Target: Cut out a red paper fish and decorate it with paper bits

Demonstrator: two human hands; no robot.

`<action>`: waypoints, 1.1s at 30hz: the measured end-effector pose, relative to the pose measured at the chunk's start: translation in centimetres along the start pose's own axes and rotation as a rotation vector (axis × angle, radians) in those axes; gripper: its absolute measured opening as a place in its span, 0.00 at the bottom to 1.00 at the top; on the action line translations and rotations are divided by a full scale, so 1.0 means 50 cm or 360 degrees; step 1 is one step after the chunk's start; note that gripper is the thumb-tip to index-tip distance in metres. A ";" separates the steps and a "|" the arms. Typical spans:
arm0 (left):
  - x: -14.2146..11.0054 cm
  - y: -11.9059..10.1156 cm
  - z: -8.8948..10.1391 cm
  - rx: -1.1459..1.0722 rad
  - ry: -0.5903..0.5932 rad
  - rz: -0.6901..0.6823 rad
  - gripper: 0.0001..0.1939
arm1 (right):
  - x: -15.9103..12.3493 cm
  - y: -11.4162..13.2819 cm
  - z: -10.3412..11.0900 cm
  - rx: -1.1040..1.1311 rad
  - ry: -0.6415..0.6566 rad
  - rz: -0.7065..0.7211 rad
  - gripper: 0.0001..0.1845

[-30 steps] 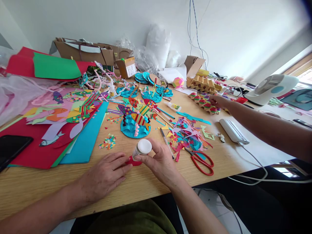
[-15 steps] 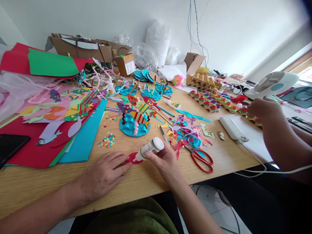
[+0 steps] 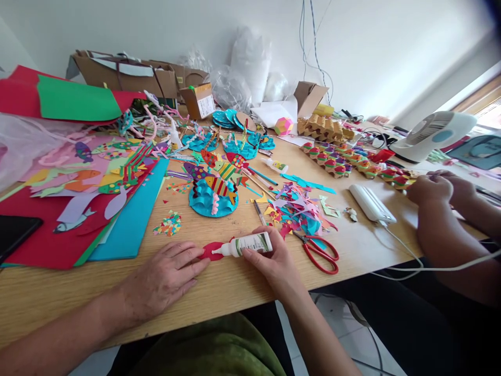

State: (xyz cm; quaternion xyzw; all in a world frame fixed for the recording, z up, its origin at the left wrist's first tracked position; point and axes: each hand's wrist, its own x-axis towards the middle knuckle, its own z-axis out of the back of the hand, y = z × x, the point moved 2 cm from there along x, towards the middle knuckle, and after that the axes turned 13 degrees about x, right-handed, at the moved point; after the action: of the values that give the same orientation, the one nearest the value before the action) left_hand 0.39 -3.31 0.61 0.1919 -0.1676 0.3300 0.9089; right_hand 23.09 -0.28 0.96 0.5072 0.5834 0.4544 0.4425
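My right hand (image 3: 281, 266) is wrapped round a white glue bottle (image 3: 250, 244), which lies nearly level with its nozzle pointing left. The nozzle tip is at a small red paper cutout (image 3: 209, 249) on the table. My left hand (image 3: 168, 274) rests flat, fingers stretched out, with the fingertips on the cutout's left edge. Part of the cutout is hidden behind the bottle. Just beyond stands a blue craft base (image 3: 213, 206) with paper fish (image 3: 219, 188) on it. Small confetti-like paper bits (image 3: 168, 223) lie behind my left hand.
Red-handled scissors (image 3: 321, 253) and paper scraps (image 3: 301, 206) lie to the right. Coloured sheets (image 3: 129, 230) and a phone (image 3: 18, 235) are at left. A white power bank (image 3: 371, 202) trails a cable near another person's hands (image 3: 434, 188). A fan (image 3: 434, 133) stands beyond.
The glue bottle has tipped from slanting steeply to nearly level, its nozzle still at the red cutout. The other person's hand has come down from the fan to the table.
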 end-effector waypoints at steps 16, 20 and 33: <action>-0.005 0.000 -0.005 -0.0002 0.0028 0.0000 0.17 | -0.062 0.029 0.009 -0.0901 0.0495 0.0734 0.09; -0.002 0.001 -0.002 -0.0009 0.0014 -0.0004 0.18 | -0.071 0.025 0.013 -0.1016 0.0540 0.0653 0.12; 0.000 0.001 0.001 -0.0006 -0.0002 0.0014 0.17 | -0.078 0.032 0.008 -0.1145 0.0419 0.0768 0.17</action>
State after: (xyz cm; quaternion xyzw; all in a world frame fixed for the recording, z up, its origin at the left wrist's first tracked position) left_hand 0.35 -3.32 0.67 0.1898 -0.1696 0.3335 0.9077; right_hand 24.14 -4.02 2.66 0.3806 0.3048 0.7791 0.3939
